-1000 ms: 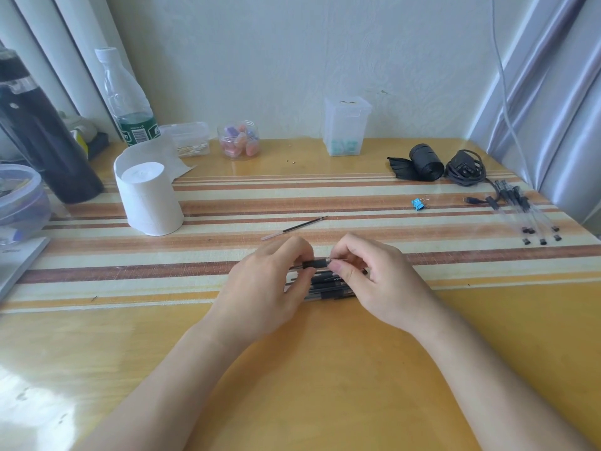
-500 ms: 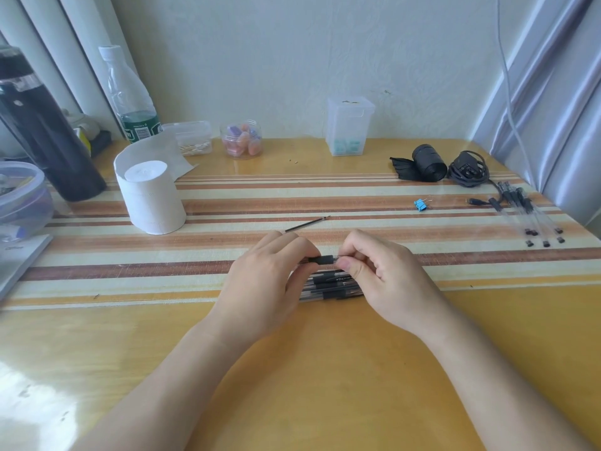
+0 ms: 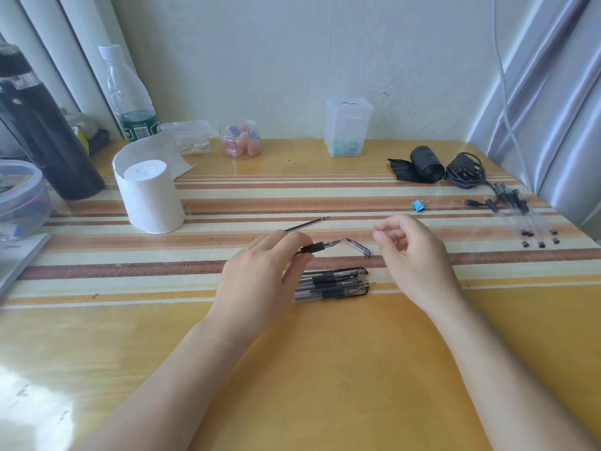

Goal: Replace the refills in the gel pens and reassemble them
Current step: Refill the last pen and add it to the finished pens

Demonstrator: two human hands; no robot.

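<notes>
Pen (image 3: 318,247) — in left hand (image 3: 260,281)

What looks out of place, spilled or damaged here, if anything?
Nothing spilled or damaged. Only loose parts stand out: a pen cap lies askew just off the tip of the pen that the left hand holds, and a single refill lies alone beyond that hand. Both probably just reflect pens taken apart mid-task.

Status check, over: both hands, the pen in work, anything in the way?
Left hand grips black-gripped clear gel pen, tip bare. Right hand empty, fingers loose. Clear pen cap on table beside the tip. Nothing blocking.
</notes>
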